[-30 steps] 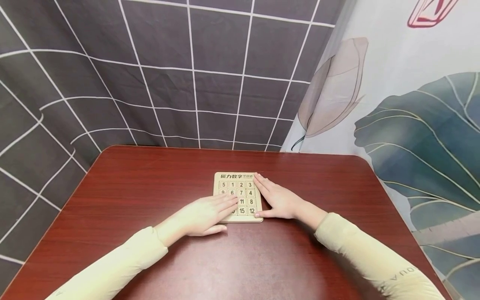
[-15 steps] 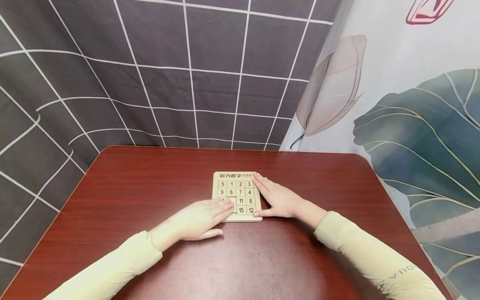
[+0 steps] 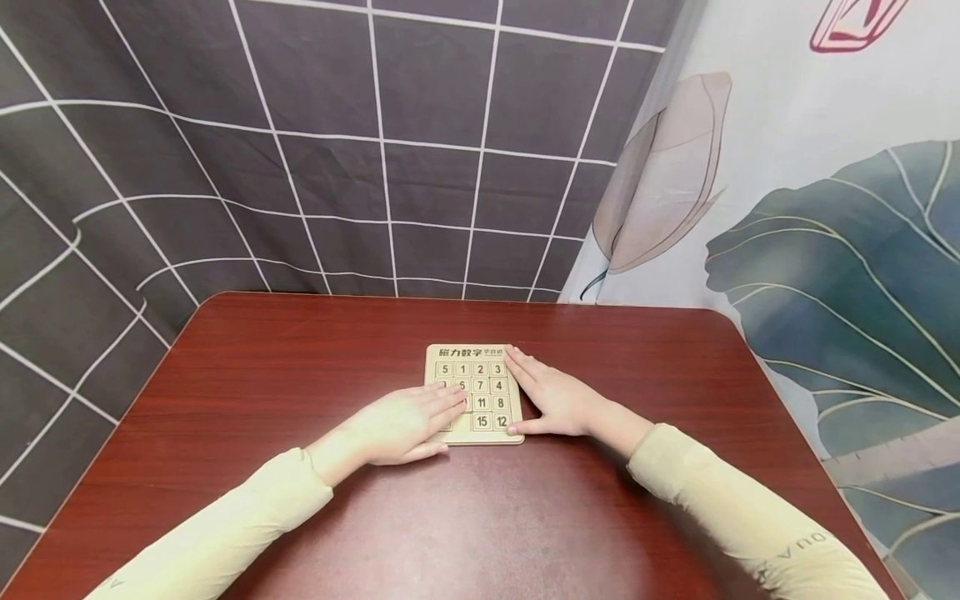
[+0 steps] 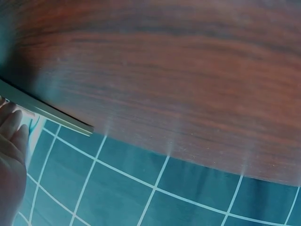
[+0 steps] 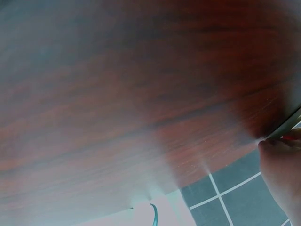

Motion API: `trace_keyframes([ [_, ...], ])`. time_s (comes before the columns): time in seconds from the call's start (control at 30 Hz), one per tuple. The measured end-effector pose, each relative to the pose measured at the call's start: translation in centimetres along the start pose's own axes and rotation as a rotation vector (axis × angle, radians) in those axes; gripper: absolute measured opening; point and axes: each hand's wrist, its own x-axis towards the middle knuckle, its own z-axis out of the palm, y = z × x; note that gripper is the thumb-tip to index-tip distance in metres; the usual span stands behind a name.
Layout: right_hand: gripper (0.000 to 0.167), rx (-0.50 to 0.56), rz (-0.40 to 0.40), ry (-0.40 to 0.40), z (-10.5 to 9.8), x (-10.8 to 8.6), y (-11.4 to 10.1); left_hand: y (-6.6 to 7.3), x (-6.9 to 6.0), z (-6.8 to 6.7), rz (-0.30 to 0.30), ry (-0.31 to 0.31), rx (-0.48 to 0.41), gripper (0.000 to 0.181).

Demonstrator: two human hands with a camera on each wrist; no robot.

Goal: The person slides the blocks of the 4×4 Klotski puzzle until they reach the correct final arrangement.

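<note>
A pale number slide puzzle (image 3: 481, 352) with Chinese lettering along its top lies flat on the table. Its visible tiles include 5, 1, 2, 3 in the top row, and a bare slot (image 3: 462, 423) shows in the bottom row. My left hand (image 3: 401, 423) lies over the puzzle's left side, straight fingertips touching a tile just above that slot; several tiles are hidden beneath it. Along the right edge rests my right hand (image 3: 558, 400), fingers extended by the top corner and thumb at the lower one. The left wrist view catches the puzzle's thin edge (image 4: 51, 112) beside the left fingers.
The dark red wooden table (image 3: 300, 350) has rounded back corners. Behind it hangs a dark grey curtain (image 3: 435, 183) with white grid lines. A white curtain with large leaf prints (image 3: 847, 267) hangs on the right.
My left hand drew slightly back, then slid away from me over the puzzle. The bare slot moved from the third row to the bottom row as a tile went up. The right hand stayed put.
</note>
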Motion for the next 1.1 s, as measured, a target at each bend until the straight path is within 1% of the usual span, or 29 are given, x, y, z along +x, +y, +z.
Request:
trace_keyframes([
  [0.27,0.114,-0.002,0.008,0.001,0.1,0.0,-0.1,0.1,0.0,-0.1,0.000,-0.015,0.000,0.064],
  [0.37,0.114,0.002,0.005,0.003,0.1,0.0,-0.2,0.3,0.0,-0.2,0.006,0.002,-0.015,0.064],
  [0.47,0.114,0.005,0.003,0.007,0.0,-0.1,-0.3,0.6,0.1,-0.3,0.027,0.034,-0.029,0.065],
  [0.57,0.113,0.004,0.003,0.009,0.0,-0.2,-0.3,1.0,0.4,-0.3,0.055,0.054,-0.021,0.066],
  [0.77,0.113,-0.005,0.001,0.010,0.0,-0.2,-0.3,1.9,0.7,-0.2,0.094,0.069,-0.004,0.066],
  [0.83,0.112,-0.001,0.000,0.007,0.0,-0.2,-0.3,2.2,0.8,-0.1,0.104,0.066,0.000,0.064],
  [0.97,0.112,0.001,-0.002,0.009,-0.1,-0.3,-0.4,2.3,0.9,0.3,0.104,0.055,0.007,0.063],
  [1.1,0.112,-0.005,-0.003,0.014,-0.2,-0.2,-0.4,2.1,0.4,0.5,0.092,0.062,0.017,0.063],
])
